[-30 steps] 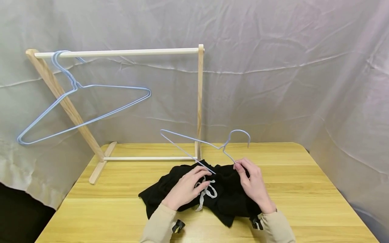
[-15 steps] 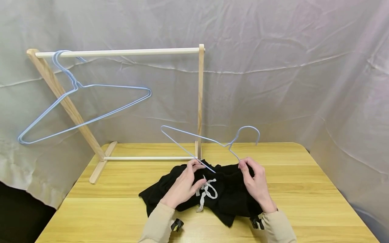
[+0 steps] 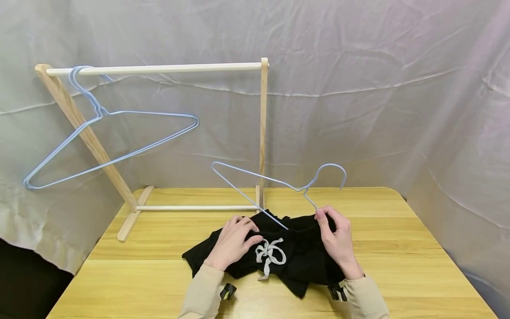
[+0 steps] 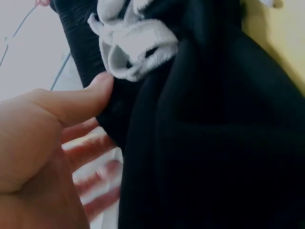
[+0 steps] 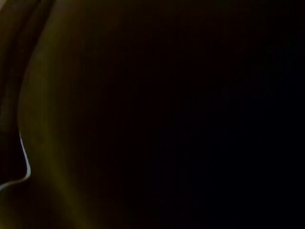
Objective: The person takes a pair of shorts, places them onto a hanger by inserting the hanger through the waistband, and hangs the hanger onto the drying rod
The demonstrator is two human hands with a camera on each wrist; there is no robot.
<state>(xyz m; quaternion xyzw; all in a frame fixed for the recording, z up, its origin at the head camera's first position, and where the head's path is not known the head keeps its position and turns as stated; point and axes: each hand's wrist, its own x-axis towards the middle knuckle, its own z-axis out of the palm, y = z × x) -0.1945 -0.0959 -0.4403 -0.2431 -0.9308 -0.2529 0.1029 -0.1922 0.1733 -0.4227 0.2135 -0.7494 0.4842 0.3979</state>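
Observation:
Black shorts (image 3: 295, 257) with a white drawstring bow (image 3: 271, 254) lie bunched on the table. A light blue wire hanger (image 3: 275, 179) has its right end hidden inside their waistband; its hook and left end stick out. My right hand (image 3: 336, 239) pinches the waistband where the hanger's arm enters. At the left part of the waistband is my left hand (image 3: 233, 241). In the left wrist view its thumb (image 4: 90, 98) lies on the front of the cloth beside the bow, and its fingers reach behind the edge. Nearly everything is dark in the right wrist view.
A wooden rack (image 3: 262, 133) with a white top rail (image 3: 179, 68) stands at the back left of the table (image 3: 398, 266). More blue hangers (image 3: 95, 115) hang at the rail's left end. Grey cloth (image 3: 358, 110) surrounds the table behind and at the sides.
The hanger has shifted right and slightly up, with my right hand moving a little right. My left hand has left the hanger's lower bar and moved left along the waistband, uncovering the bow.

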